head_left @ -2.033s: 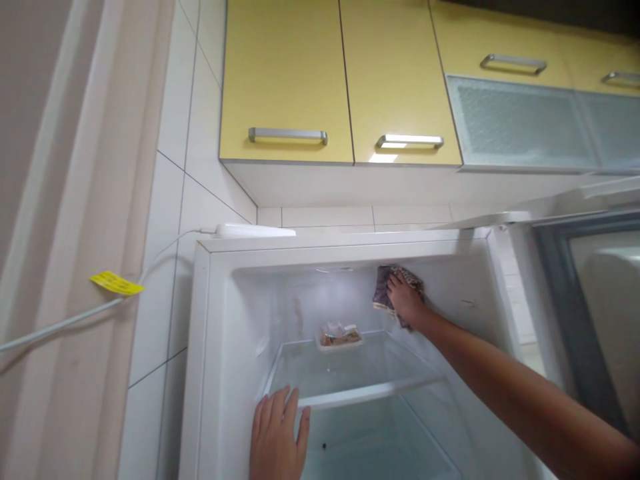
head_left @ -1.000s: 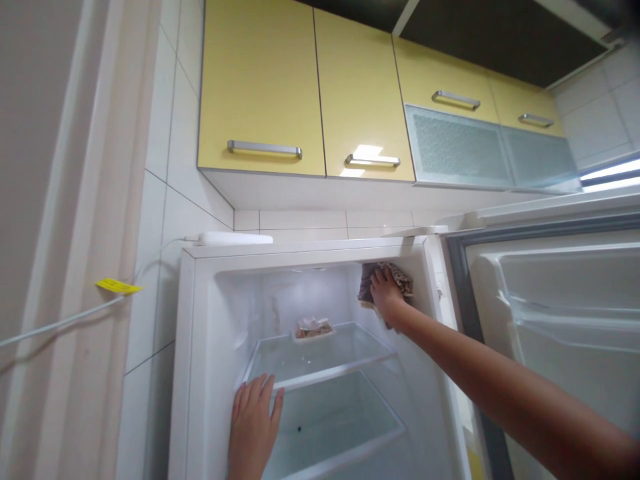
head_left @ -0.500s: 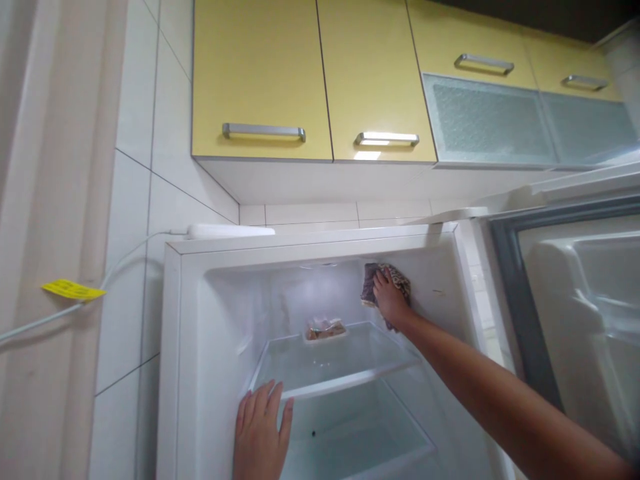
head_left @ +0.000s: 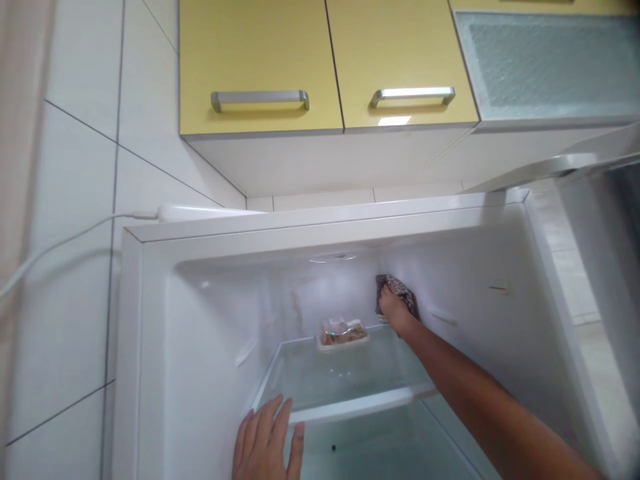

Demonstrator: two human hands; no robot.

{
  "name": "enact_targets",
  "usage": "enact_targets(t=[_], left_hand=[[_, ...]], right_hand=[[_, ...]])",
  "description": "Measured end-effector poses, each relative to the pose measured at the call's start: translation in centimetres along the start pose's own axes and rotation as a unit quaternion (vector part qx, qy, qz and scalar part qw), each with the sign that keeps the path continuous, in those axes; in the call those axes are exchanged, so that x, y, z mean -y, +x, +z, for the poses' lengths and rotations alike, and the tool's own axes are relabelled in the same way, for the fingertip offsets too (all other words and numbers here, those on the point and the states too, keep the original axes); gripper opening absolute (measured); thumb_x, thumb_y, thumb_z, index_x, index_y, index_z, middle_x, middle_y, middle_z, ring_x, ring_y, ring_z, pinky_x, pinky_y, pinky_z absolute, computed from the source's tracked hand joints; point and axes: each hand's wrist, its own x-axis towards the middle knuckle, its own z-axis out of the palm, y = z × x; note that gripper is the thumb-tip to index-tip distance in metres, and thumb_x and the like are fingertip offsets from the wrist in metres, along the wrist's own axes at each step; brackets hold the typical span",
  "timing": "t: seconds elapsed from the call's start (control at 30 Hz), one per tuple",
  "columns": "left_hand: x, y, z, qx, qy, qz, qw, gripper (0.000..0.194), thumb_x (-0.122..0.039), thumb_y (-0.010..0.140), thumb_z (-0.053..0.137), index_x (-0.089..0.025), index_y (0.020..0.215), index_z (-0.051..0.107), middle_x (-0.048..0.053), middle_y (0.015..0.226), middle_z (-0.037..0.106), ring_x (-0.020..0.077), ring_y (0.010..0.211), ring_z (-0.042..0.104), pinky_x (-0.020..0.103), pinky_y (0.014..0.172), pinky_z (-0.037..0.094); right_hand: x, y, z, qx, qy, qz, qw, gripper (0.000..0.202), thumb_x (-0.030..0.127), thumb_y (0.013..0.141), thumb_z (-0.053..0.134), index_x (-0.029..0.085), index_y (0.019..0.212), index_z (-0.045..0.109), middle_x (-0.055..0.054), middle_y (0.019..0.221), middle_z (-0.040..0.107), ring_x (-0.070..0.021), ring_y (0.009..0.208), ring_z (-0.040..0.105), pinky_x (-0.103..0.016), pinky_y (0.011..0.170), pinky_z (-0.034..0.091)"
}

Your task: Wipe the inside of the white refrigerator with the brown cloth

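Inside the open fridge (head_left: 320, 230), my right hand (head_left: 393, 310) presses a dark patterned cloth (head_left: 403, 293) against the back right corner, above the upper glass shelf (head_left: 345, 373). Its fingers are bent over the cloth and partly hidden. A white tray of wrapped food (head_left: 344, 333) stands at the back of that shelf, left of the cloth. My left hand (head_left: 267, 443) has its fingers spread near the front left edge of the shelf. Nothing is in it; whether it touches the shelf I cannot tell.
Yellow wall cabinets (head_left: 260, 60) with metal handles hang above the fridge. The fridge door (head_left: 605, 267) stands open on the right. On the left, a white cable (head_left: 65, 240) runs along the tiled wall to the fridge top. A lower glass shelf (head_left: 370, 440) lies below.
My view has moved closer to the fridge. My right hand has taken the cloth deeper, toward the back corner and lower along the wall. My left hand stays near the shelf's front left.
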Motion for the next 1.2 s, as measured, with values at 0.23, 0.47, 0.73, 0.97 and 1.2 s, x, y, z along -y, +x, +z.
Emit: enact_targets(t=[0.23,0.47,0.73,0.97,1.2], left_hand=[[-0.4,-0.1,-0.3,0.020,-0.012,-0.024,0.999,0.037,-0.043,0.093,0.048,-0.022,0.118,0.065,0.008,0.113,0.075,0.0254,0.107,0.063,0.045,0.106,0.036],[-1.0,0.8,-1.7,0.040,-0.033,-0.050,0.997,0.033,-0.040,0.093,0.051,-0.021,0.117,0.065,0.008,0.115,0.074,0.0249,0.108,0.063,0.045,0.109,0.036],[-1.0,1.3,-2.2,0.041,-0.042,-0.048,0.997,0.034,-0.039,0.094,0.052,-0.018,0.116,0.066,0.009,0.113,0.074,0.0256,0.106,0.063,0.046,0.108,0.039],[-0.9,1.4,-2.2,0.043,-0.055,-0.058,0.996,0.036,-0.041,0.094,0.051,-0.017,0.116,0.067,0.010,0.115,0.074,0.0256,0.108,0.064,0.047,0.108,0.040],[-0.9,1.6,-2.5,0.051,-0.057,-0.063,0.995,0.035,-0.040,0.095,0.050,-0.018,0.114,0.069,0.009,0.113,0.075,0.0249,0.107,0.065,0.047,0.107,0.043]], right_hand=[[0.3,-0.8,-1.1,0.045,-0.041,0.015,0.998,0.030,0.035,0.091,0.063,0.017,0.115,0.067,-0.010,0.135,0.065,-0.0254,0.134,0.053,-0.056,0.118,0.037],[0.5,-5.4,-6.3,0.053,-0.072,0.036,0.995,0.025,0.026,0.093,0.057,0.015,0.111,0.069,-0.011,0.128,0.069,-0.0248,0.129,0.056,-0.051,0.115,0.038],[1.3,-13.1,-13.2,0.026,-0.056,0.069,0.996,0.038,0.011,0.090,0.042,0.011,0.111,0.074,-0.020,0.127,0.070,-0.0321,0.132,0.054,-0.050,0.121,0.032],[1.8,-20.0,-17.4,0.013,-0.001,0.135,0.991,0.044,0.011,0.092,0.038,0.021,0.122,0.069,-0.010,0.145,0.061,-0.0288,0.138,0.051,-0.049,0.114,0.043],[3.9,-24.5,-16.3,-0.038,0.318,0.287,0.903,0.050,0.008,0.082,0.042,0.024,0.123,0.068,-0.009,0.142,0.064,-0.0301,0.131,0.059,-0.048,0.112,0.045]])
